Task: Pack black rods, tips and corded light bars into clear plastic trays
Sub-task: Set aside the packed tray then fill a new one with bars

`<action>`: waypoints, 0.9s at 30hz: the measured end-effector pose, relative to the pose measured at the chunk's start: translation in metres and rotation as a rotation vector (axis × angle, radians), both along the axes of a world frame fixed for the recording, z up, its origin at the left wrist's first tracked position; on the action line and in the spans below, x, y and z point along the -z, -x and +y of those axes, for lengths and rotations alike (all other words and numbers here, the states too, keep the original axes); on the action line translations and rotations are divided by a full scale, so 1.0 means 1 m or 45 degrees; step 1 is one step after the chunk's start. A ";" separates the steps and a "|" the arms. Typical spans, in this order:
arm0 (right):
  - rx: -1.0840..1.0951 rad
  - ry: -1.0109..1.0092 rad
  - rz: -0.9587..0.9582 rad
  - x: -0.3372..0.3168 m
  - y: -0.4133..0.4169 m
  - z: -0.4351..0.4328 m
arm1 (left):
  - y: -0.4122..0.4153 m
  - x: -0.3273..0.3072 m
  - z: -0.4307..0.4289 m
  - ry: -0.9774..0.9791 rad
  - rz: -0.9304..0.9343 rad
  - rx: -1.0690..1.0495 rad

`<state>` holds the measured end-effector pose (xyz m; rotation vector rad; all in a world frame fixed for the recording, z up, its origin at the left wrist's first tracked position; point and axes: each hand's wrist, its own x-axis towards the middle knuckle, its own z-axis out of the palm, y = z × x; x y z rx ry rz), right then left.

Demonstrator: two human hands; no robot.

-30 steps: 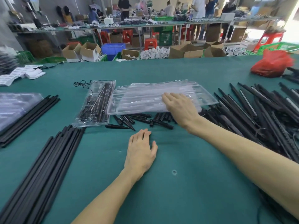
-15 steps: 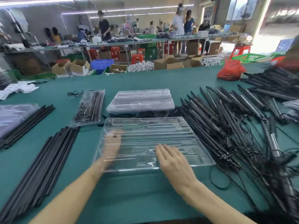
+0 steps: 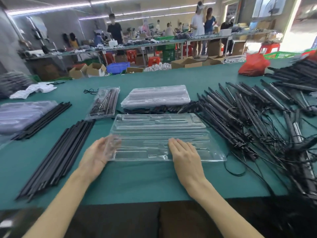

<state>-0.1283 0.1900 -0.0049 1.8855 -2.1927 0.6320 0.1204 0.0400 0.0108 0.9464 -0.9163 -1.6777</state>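
Green table [image 3: 137,179]: corded light bars [image 3: 240,117] heaped right, rods [image 3: 60,152] bundled left. Empty tray [image 3: 154,127] lies flat mid-table, by the near edge. Tray stack [image 3: 156,97] behind it, packed tray [image 3: 104,102] left of the stack. Right hand [image 3: 185,152] flat on tray, fingers straight, together. Left hand [image 3: 99,152] at tray's near left corner, fingers straight under the plastic. Tips [image 3: 145,109] between tray and stack
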 end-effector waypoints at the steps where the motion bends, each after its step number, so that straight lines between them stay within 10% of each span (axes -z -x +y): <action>1: 0.008 -0.018 0.011 0.002 0.001 0.000 | -0.005 0.002 0.003 -0.021 0.080 -0.073; 5: 0.000 -0.043 0.049 0.005 0.000 -0.002 | -0.005 -0.006 0.020 0.636 -0.730 -0.411; 8: 0.007 -0.025 0.034 0.005 0.000 -0.002 | 0.016 -0.028 0.047 1.263 -1.226 0.054; 11: -0.024 0.015 0.037 0.005 0.001 -0.002 | 0.051 -0.034 0.073 1.359 -1.483 0.647; 27: -0.321 0.131 0.081 0.002 0.007 0.000 | 0.083 -0.049 0.054 0.979 -1.578 0.949</action>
